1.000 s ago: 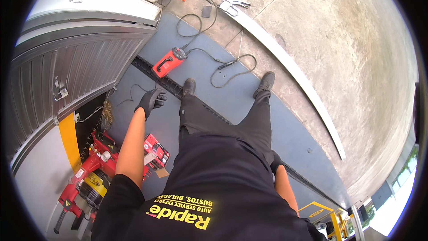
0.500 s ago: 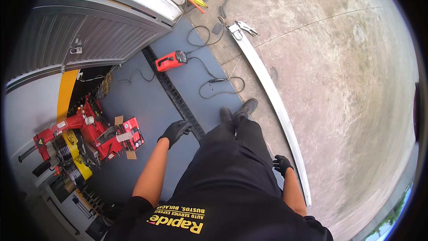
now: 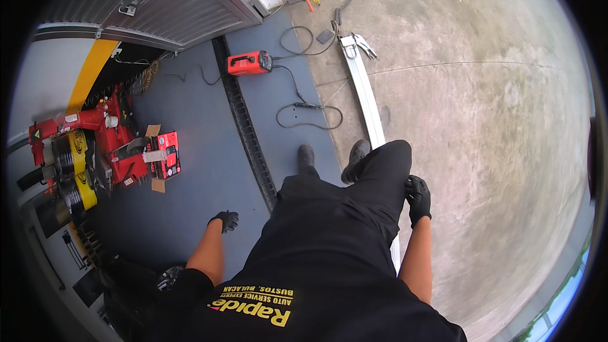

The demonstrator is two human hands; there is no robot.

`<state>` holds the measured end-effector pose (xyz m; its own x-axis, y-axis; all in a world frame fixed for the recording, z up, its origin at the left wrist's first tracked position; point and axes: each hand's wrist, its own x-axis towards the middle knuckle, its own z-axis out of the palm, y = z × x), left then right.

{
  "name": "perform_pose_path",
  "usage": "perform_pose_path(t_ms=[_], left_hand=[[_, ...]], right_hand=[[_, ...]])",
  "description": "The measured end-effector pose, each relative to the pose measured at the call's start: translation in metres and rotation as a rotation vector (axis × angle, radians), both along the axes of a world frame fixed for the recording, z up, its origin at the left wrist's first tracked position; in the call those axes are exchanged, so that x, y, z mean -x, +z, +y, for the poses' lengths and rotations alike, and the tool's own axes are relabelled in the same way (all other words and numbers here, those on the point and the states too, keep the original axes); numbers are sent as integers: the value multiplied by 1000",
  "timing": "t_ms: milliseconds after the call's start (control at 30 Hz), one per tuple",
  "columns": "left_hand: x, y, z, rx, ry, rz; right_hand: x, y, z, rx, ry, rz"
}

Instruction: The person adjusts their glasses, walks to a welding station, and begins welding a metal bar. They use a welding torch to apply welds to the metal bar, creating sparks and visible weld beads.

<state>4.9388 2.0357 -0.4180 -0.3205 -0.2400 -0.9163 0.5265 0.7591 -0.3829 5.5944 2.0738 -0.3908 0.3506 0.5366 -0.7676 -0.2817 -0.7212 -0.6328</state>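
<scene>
I look down at my own body in black trousers and a black shirt, walking on a blue-grey floor. My left hand (image 3: pixel 225 220), in a black glove, hangs at my side with the fingers curled loosely and nothing in it. My right hand (image 3: pixel 418 198), also in a black glove, rests against my right thigh and holds nothing. My black shoes (image 3: pixel 329 157) stand near a long white metal strip (image 3: pixel 364 92) that runs along the floor's edge.
A red box-shaped machine (image 3: pixel 249 63) with black cables (image 3: pixel 308 111) lies ahead on the floor. A drain grate (image 3: pixel 247 136) runs down the floor. A red and yellow workshop machine (image 3: pixel 82 152) stands at the left. A grey roller shutter (image 3: pixel 171 6) is above. Bare concrete (image 3: pixel 494 120) lies right.
The view has swung as I walk forward. My left hand dropped from out in front down to my side. My right hand came up against my thigh.
</scene>
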Motion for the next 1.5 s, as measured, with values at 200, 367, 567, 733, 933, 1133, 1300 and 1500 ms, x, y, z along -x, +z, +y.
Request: perform_pose_path(t_ms=[200, 367, 567, 733, 933, 1133, 1300, 1500], left_hand=[[-27, 13, 24, -73, 130, 105], [-208, 19, 124, -715, 477, 26], [-465, 54, 156, -582, -345, -428], [-523, 75, 172, -738, -169, -492], [-505, 80, 173, -595, 254, -13], [-518, 69, 135, -470, 184, -98], [-536, 66, 134, -403, 186, -109], [-500, 47, 155, -417, 304, -79]], right_hand=[[-92, 9, 55, 10, 125, -92], [-165, -61, 115, 115, 451, -48], [-289, -90, 114, 272, 338, 115], [-385, -103, 73, 541, 331, 71], [-430, -119, 86, 612, 394, 96], [-402, -116, 164, 459, 504, 89], [-376, -110, 207, 376, 656, 55], [-347, -95, 230, 341, 749, -49]])
